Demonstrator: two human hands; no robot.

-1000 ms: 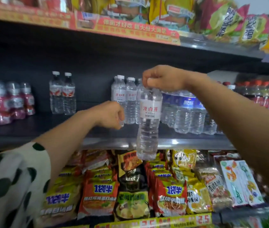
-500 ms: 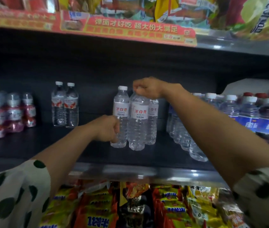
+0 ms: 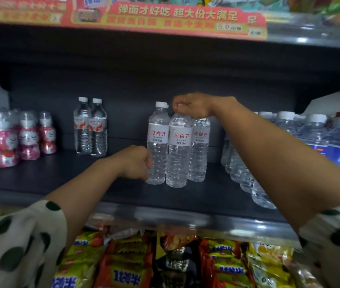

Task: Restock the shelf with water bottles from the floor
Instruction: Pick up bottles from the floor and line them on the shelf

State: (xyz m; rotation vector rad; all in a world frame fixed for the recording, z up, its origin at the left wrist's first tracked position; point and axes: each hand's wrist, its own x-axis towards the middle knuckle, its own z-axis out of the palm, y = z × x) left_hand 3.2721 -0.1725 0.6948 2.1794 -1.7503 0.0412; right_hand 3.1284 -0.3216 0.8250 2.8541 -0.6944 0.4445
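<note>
Three water bottles stand touching mid-shelf [image 3: 61,183], well back from its front edge. Right hand [image 3: 194,106] curls over the cap of the middle bottle [image 3: 179,150], pinching it at the top. Left hand [image 3: 137,163], fingers curled, touches the lower side of the left bottle [image 3: 157,142]; whether it grips, can't tell. Third bottle [image 3: 200,150] sits just behind.

Both forearms bare; short cream sleeves [image 3: 19,242] with dark green polka dots at the upper arms.
</note>
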